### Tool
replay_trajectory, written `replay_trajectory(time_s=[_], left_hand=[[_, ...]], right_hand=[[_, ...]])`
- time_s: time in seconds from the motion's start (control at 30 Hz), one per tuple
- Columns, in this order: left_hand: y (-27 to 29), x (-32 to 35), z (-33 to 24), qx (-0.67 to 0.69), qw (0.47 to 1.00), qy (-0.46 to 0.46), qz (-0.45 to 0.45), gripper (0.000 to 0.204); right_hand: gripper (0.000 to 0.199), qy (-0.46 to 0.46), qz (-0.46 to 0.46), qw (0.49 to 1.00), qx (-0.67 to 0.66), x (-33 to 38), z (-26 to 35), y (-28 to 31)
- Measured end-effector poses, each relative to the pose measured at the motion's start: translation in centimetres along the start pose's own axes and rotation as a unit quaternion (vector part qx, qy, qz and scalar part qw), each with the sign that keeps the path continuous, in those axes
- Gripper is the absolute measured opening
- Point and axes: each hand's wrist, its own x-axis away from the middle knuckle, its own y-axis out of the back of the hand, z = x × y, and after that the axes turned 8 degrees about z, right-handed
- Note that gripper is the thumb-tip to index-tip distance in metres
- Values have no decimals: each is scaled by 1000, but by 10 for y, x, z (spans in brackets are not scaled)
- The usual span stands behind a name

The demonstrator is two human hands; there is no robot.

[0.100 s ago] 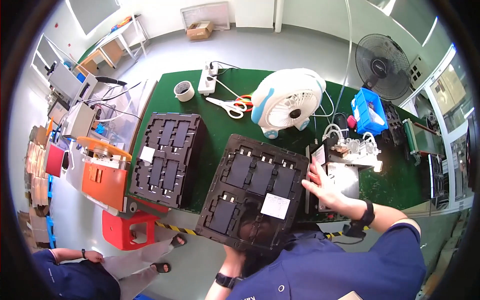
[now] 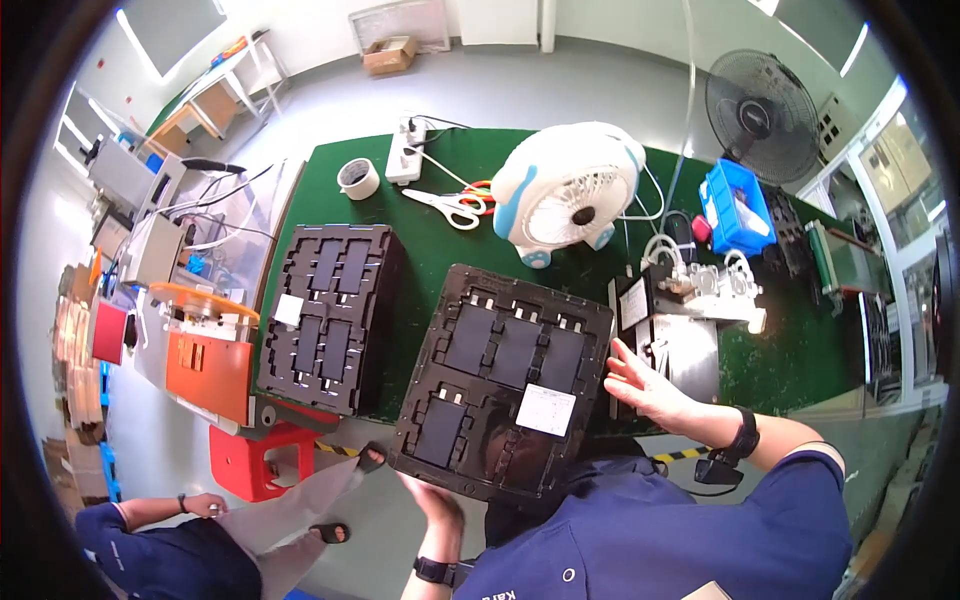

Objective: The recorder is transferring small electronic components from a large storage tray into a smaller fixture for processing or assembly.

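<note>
A black plastic tray (image 2: 468, 376) is tilted over the table's near edge, in front of my body. Several flat dark cells (image 2: 479, 340) with paired silver tabs lie in its pockets. On it rests a white paper label (image 2: 545, 410), beside glossy pockets at the lower right. My left hand (image 2: 436, 507) supports the tray's near left edge from below, its fingertips partly hidden by it. My right hand (image 2: 648, 388) is beside the tray's right edge, fingers spread and grasping nothing; whether they touch the edge I cannot tell.
A stack of similar black trays (image 2: 325, 310) stands left on the green table (image 2: 420, 245). Farther back are a white fan (image 2: 570, 190), scissors (image 2: 447, 208), tape (image 2: 358, 179) and a power strip (image 2: 406, 152). A metal fixture (image 2: 690, 300) stands right; another person (image 2: 170, 550) sits at lower left.
My left hand has slid left along the tray's near edge and shows more from under it. My right hand stays by the right edge. The whole view has shifted slightly.
</note>
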Motion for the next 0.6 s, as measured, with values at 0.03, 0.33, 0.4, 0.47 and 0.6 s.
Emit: replay_trajectory(time_s=[0.03,0.33,0.4,0.47,0.6], left_hand=[[-11,-13,-10,-29,996,-78,-27,61],[-66,-42,-23,12,980,-194,-37,56],[-77,-42,-21,40,980,-178,-78,57],[-72,-44,-11,31,981,-176,-78,56],[-72,-42,-1,4,985,-154,-73,59]], right_hand=[[94,-2,17,999,-28,12,-1,4],[88,76,94,991,-53,-14,4,-9],[96,97,122,983,-99,-21,8,-3],[93,32,112,988,-97,-21,26,3],[88,3,106,985,-138,-30,34,16]])
